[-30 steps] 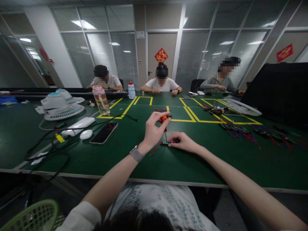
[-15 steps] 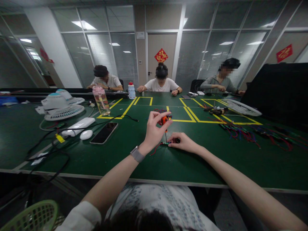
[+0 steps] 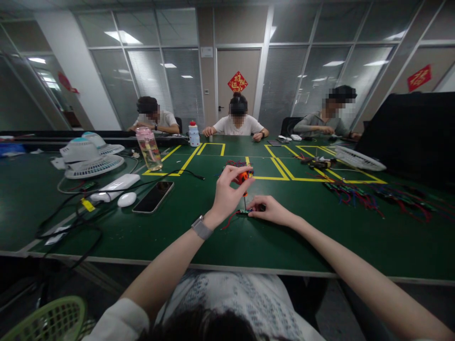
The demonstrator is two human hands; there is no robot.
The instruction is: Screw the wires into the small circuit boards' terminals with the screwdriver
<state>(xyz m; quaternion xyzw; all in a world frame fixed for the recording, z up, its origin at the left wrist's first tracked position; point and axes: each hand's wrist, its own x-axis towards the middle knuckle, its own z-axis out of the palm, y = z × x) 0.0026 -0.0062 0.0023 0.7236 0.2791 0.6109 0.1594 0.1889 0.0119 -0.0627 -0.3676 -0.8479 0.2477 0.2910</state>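
My left hand (image 3: 229,187) grips the orange handle of a screwdriver (image 3: 243,178) between thumb and fingers. The tool stands upright, its thin shaft pointing down onto a small green circuit board (image 3: 243,212) on the table. My right hand (image 3: 265,208) rests on the tabletop with its fingers closed on the right end of that board. A red wire (image 3: 230,220) runs from the board's left end. Behind my left hand, partly hidden, lies a bunch of red and blue wires (image 3: 232,164).
Left of my hands lie a phone (image 3: 154,197), a white mouse (image 3: 127,199), a power strip (image 3: 115,187) and white fans (image 3: 93,163). A drink bottle (image 3: 149,149) stands behind them. Wired boards (image 3: 350,195) lie at right. Several people sit across the green table (image 3: 199,246).
Hardly anything differs. Both hands keep their places on the screwdriver and the board; the whole view has shifted very slightly.
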